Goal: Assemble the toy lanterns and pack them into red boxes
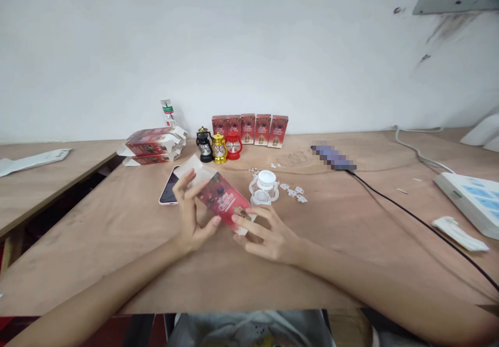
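Note:
A red printed carton [224,198] is held tilted above the table between both of my hands. Its upper left end stands open with white flaps out. My left hand [191,217] grips that end, thumb below and fingers along the flaps. My right hand [268,232] has its fingers around the lower right end. Just beyond the carton lies a white lantern [266,180] with a clear body. Small white tags [294,193] are scattered to its right. Black [205,146], gold [219,149] and red [234,146] lanterns stand farther back.
Several closed red boxes [248,129] stand in a row near the wall. Flat cartons [152,144] are stacked at the left, before a small bottle [167,112]. A phone [169,188] lies beside my left hand. A black cable [405,215] crosses the right side toward a white device [471,196].

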Available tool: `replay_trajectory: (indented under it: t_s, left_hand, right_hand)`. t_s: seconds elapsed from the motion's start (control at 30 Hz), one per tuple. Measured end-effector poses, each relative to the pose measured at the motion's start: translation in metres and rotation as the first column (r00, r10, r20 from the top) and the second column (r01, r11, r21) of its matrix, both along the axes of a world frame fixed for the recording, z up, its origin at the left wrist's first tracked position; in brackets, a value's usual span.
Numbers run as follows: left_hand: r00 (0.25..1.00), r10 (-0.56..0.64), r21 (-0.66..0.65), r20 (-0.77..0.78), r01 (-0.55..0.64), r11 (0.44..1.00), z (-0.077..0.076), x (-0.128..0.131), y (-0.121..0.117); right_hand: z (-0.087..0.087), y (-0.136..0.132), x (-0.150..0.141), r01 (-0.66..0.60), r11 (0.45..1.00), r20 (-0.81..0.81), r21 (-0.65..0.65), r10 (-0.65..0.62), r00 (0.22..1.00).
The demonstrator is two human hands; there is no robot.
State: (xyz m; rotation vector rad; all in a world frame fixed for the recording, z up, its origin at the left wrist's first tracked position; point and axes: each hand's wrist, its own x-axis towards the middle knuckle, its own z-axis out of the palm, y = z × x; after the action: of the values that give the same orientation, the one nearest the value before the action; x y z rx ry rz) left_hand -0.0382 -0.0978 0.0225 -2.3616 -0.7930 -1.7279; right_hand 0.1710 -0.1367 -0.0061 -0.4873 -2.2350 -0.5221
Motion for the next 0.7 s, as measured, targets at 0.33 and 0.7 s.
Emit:
replay_trajectory:
  t_s: [0.33,0.7]
  left_hand:
    - [0.970,-0.159,0.159,-0.185,0.189,0.969,0.013,-0.001,0.003]
    - [0.894,-0.243,0.063,-0.377,0.287,0.956,0.039,-0.006,0.017]
  right_hand:
    - [0.004,0.002,0.006,0.117,0.985,-0.246,0.129,-0.082,0.966]
    - [0.012,0.041,0.036,-0.116,0.733,-0.563,-0.670,-0.400,0.723]
